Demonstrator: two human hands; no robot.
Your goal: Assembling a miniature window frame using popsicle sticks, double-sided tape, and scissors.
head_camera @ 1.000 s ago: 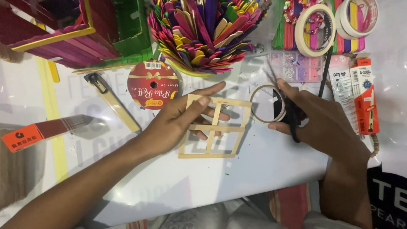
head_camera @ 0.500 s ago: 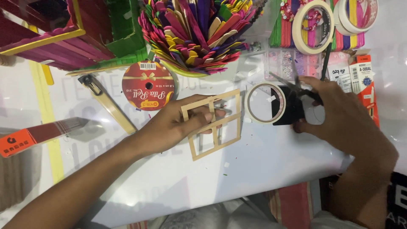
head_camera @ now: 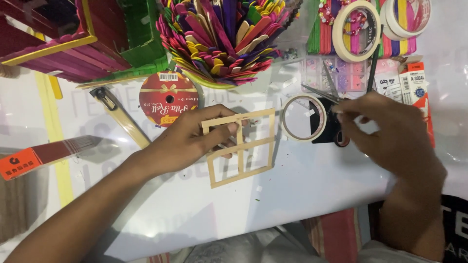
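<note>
A window-shaped frame of pale wooden sticks lies flat on the white table. My left hand rests on its upper left part, fingers curled over the cross sticks and holding it down. My right hand hovers to the right, thumb and forefinger pinched on a small pale bit that looks like tape. Just left of those fingertips lies a roll of masking tape. Scissors with black handles lie beside and partly under the hand.
A tub of coloured craft sticks stands at the back, a red ribbon spool beside it. More tape rolls and glue boxes sit back right. Stick-built boxes are back left, and a craft knife lies at the left.
My right hand has set down the scissors and the tape roll and drawn back to the right with fingers pinched. My left hand has stayed on the frame.
</note>
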